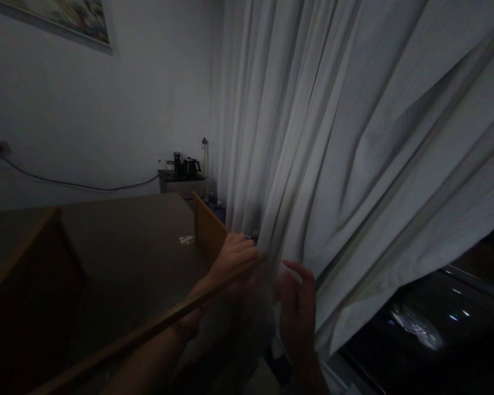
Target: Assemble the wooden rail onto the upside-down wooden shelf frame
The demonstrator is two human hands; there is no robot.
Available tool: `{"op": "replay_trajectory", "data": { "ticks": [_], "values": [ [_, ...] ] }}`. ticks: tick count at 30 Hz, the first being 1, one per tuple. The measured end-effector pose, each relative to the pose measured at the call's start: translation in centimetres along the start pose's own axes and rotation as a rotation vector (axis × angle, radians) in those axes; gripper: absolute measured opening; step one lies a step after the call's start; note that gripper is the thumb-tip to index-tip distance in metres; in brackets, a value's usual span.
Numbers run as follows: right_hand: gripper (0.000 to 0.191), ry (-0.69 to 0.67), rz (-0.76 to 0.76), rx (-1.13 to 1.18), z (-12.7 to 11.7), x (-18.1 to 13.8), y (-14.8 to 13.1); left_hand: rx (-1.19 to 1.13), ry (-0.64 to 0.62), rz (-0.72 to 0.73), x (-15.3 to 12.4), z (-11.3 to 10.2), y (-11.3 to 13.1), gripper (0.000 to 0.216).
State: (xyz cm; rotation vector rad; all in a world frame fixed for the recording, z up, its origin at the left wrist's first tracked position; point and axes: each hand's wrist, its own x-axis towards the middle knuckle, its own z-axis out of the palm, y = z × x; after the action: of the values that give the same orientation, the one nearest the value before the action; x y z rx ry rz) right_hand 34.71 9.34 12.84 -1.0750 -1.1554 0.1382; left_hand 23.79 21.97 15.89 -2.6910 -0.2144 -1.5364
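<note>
A pale sheer curtain point(354, 137) hangs in folds across the right of the dim room, drawn leftward at the bottom. My left hand point(234, 258) reaches over the wooden desk edge, its fingers closed on a gathered fold of the curtain. My right hand point(296, 302) is just to the right, fingers partly curled and apart, close to or touching the fabric; I cannot make out anything held in it. Part of both forearms is veiled by the sheer cloth.
A dark wooden desk point(127, 247) with a raised side panel point(208, 227) fills the lower left. A small stand with a black kettle point(190, 166) is in the corner. A cable point(78, 185) runs along the wall. A dark window point(436, 323) shows at lower right.
</note>
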Motion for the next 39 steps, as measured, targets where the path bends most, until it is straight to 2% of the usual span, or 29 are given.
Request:
{"op": "replay_trajectory", "data": {
  "ticks": [2, 4, 6, 10, 13, 16, 18, 23, 25, 28, 30, 34, 36, 39],
  "values": [
    [0.019, -0.022, 0.067, 0.035, 0.0, 0.0, -0.3, 0.002, -0.008, -0.012, 0.0, 0.0, 0.0, 0.023],
    [0.018, -0.045, 0.048, 0.000, -0.3, 0.1, -0.4, 0.000, -0.008, -0.010, 0.0, 0.0, 0.0, 0.023],
    [0.016, -0.067, -0.079, -0.124, -1.0, 0.3, -0.4, -0.004, -0.002, -0.005, 0.0, 0.0, 0.0, 0.022],
    [0.012, -0.105, -0.485, -0.449, -2.7, 1.0, -0.1, -0.004, -0.013, -0.001, -0.1, 0.0, 0.0, 0.021],
    [0.008, -0.124, -0.630, -0.571, -3.3, 1.5, -0.3, 0.013, -0.019, -0.015, -0.1, 0.0, 0.0, 0.020],
    [0.014, -0.129, -0.630, -0.627, -2.9, 1.5, -0.8, 0.009, -0.015, -0.025, 0.0, -0.1, 0.1, 0.020],
    [0.023, -0.138, -0.567, -0.590, -2.3, 1.3, -1.0, 0.002, -0.030, -0.033, 0.0, -0.1, 0.1, 0.021],
    [0.048, -0.256, -0.112, -0.249, -1.1, 0.7, -1.3, 0.014, -0.035, -0.028, 0.0, -0.1, 0.1, 0.020],
    [0.047, -0.267, -0.045, -0.234, -1.0, 0.6, -1.2, 0.017, -0.023, -0.016, 0.0, -0.1, 0.0, 0.020],
    [0.024, -0.158, -0.109, -0.320, -1.3, 0.8, -0.8, 0.004, -0.027, 0.006, 0.1, -0.2, 0.0, 0.020],
    [0.014, -0.102, -0.232, -0.342, -1.8, 0.9, -0.6, 0.000, -0.037, 0.004, 0.1, -0.3, 0.1, 0.021],
    [0.009, -0.241, -0.491, -0.369, -3.2, 1.2, -0.5, 0.014, -0.051, -0.032, 0.1, -0.3, 0.2, 0.022],
    [0.015, -0.321, -0.548, -0.399, -3.8, 1.5, -0.7, 0.020, -0.050, -0.043, 0.1, -0.4, 0.3, 0.023],
    [0.026, -0.365, -0.594, -0.411, -4.4, 1.8, -1.0, 0.020, -0.080, -0.050, 0.2, -0.4, 0.3, 0.022]
  ]
}}
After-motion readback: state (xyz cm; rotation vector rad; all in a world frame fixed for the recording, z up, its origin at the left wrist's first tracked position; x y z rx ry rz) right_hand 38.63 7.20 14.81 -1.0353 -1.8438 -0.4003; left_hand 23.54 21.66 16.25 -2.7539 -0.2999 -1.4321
